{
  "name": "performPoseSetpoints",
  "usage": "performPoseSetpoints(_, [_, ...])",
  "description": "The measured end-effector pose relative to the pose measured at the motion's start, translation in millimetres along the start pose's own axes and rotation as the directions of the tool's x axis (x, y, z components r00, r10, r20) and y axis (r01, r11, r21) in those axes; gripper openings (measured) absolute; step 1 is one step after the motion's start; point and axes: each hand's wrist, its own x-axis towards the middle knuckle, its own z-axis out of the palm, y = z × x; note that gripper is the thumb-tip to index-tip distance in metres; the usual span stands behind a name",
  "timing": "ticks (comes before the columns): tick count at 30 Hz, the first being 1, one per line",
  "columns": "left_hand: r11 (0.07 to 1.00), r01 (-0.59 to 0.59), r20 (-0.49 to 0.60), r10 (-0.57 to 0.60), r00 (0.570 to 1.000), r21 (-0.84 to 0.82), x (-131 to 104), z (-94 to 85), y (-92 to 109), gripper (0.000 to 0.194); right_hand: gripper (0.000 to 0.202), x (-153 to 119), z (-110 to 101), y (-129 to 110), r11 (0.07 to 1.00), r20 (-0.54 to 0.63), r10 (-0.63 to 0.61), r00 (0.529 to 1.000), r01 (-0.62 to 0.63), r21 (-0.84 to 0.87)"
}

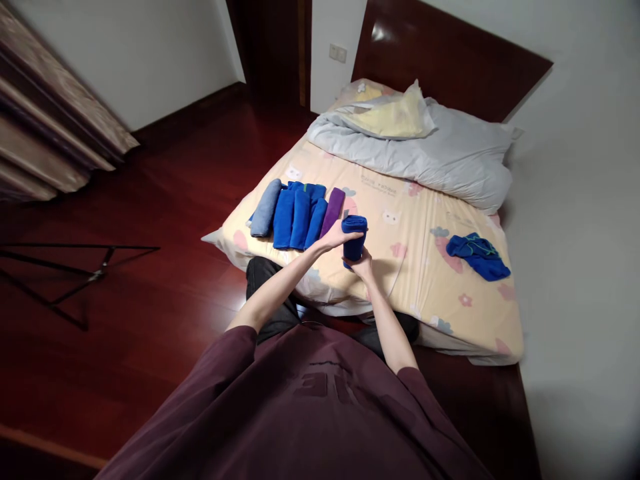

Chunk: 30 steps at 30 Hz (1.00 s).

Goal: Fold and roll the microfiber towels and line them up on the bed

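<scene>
Between my two hands is a rolled dark blue towel (354, 247), held upright above the bed's front part. My left hand (336, 236) grips its upper left side, thumb across the front. Lower down, my right hand (362, 264) clasps it from the right and below. Just left of my hands lies a row of rolled cloths: a purple roll (333, 212), several blue rolls (300, 220) side by side, and a grey-blue roll (267, 208) at the far left. Off to the right, a blue drawstring bag or cloth (479, 257) with a green cord lies crumpled.
The bed (400, 220) has a peach patterned sheet. A grey quilt (400, 150) and a yellow pillow (395, 117) are heaped near the wooden headboard (445, 57). A black tripod's legs (95, 273) stand on the dark red floor at left, below the curtain (50, 113).
</scene>
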Motion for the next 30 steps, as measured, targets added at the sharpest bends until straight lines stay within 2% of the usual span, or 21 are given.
performPoseSetpoints(3, [0.995,-0.028,0.001,0.028,1.000,0.092,-2.0,-21.5,12.9,0.050,0.069,13.7,27.5,-32.5,0.991,-0.037,-0.058,0.998,0.062,0.120])
performPoseSetpoints(6, [0.984,-0.019,-0.040,0.027,0.999,0.179,-4.7,-39.8,16.4,0.046,0.064,24.5,50.6,-62.6,0.964,-0.033,-0.099,0.995,0.104,0.245])
performPoseSetpoints(10, [0.971,0.021,-0.074,-0.003,0.997,0.238,-9.7,-57.0,14.3,0.045,0.065,33.9,71.3,-84.3,0.957,-0.018,-0.062,0.998,0.065,0.281])
performPoseSetpoints(14, [0.962,0.061,-0.141,-0.024,0.990,0.265,-13.8,-68.0,8.9,0.047,0.069,35.8,83.9,-83.8,0.974,-0.003,0.007,1.000,-0.006,0.225])
performPoseSetpoints(19, [0.967,0.088,-0.157,-0.051,0.986,0.238,-14.5,-74.5,4.5,0.045,0.065,34.9,93.0,-71.2,0.976,-0.003,0.050,0.999,-0.048,0.210])
performPoseSetpoints(24, [0.967,0.094,-0.153,-0.058,0.986,0.238,-13.0,-75.9,4.0,0.045,0.060,36.4,95.5,-63.9,0.978,-0.004,0.042,0.999,-0.041,0.206])
performPoseSetpoints(30, [0.967,0.094,-0.155,-0.058,0.986,0.238,-12.2,-77.1,0.5,0.045,0.059,36.2,94.0,-66.5,0.980,0.005,0.062,0.998,-0.061,0.188])
